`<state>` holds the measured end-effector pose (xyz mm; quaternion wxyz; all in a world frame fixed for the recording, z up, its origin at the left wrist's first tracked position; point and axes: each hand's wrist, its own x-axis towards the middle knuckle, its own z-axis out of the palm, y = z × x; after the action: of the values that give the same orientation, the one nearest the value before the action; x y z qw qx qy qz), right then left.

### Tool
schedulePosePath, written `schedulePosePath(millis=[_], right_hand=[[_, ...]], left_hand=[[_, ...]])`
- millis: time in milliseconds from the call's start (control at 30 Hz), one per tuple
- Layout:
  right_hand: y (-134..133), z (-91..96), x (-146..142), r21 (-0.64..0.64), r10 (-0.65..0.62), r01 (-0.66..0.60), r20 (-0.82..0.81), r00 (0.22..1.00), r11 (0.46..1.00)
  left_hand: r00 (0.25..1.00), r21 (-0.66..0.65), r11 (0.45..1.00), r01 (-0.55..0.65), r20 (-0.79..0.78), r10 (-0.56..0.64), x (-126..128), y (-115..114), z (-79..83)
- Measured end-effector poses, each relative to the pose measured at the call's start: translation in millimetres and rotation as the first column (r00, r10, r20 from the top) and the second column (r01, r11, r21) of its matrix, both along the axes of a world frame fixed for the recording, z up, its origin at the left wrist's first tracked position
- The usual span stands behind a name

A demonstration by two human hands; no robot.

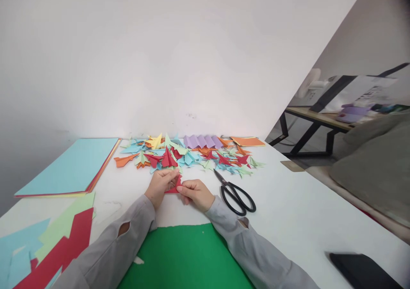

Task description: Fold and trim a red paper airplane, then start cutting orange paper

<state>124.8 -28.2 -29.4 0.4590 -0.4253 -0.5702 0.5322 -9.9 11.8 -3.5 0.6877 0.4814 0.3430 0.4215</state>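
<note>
Two hands at work near the centre of the frame: left hand (162, 186) and right hand (197, 193) sit close together, fingertips pinching a small piece of red paper (173, 190) between them, just above the worktop (288, 203). Fingers hide most of it, so can't tell its exact shape.

Step in hand, as judged: folding or creasing the red paper. Next move seems to call for a light fingertip grip, edges lined up, then firm pressure along the crease; too much pull could tear it.

Folded paper pieces (168, 157) crowd the worktop beyond the hands, centre of frame. Scissors (228, 184) lie right of centre, untouched. Green sheet (185, 255) at bottom centre, between the forearms. Stacked sheets (70, 165) at left; loose red paper strip (81, 227) lower left.
</note>
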Motion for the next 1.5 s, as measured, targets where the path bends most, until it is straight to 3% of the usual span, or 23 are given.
schedulePosePath(millis=[167, 433, 633, 833, 1300, 1500], right_hand=[[1.3, 2.9, -1.0, -0.026, -0.143, 0.141, -0.075, 0.987, 0.990], [5.4, -0.3, -0.2, -0.111, -0.276, 0.256, -0.228, 0.934, 0.960], [8.2, -2.6, 1.3, -0.113, -0.249, 0.228, -0.239, 0.939, 0.967], [8.0, -2.6, -1.0, -0.118, -0.286, 0.266, -0.226, 0.931, 0.957], [7.7, -1.4, -0.4, -0.071, -0.319, 0.311, -0.203, 0.926, 0.948], [7.7, -0.5, -2.7, -0.089, -0.347, 0.335, -0.197, 0.917, 0.938]], left_hand=[[1.000, 0.051, 0.999, 0.009, -0.015, -0.008, -2.8, 1.6, -3.7], [0.998, 0.104, 0.994, -0.044, -0.044, 0.049, -1.5, 2.8, -9.0], [0.998, 0.107, 0.994, -0.029, -0.045, 0.034, -2.1, 3.7, -9.8], [0.998, 0.140, 0.988, -0.059, 0.008, 0.058, -1.4, 4.1, -10.1], [0.998, 0.207, 0.977, -0.042, -0.038, 0.051, 0.9, 0.9, -6.6], [0.999, 0.159, 0.986, -0.044, 0.033, 0.039, -2.8, 2.2, -4.9]])
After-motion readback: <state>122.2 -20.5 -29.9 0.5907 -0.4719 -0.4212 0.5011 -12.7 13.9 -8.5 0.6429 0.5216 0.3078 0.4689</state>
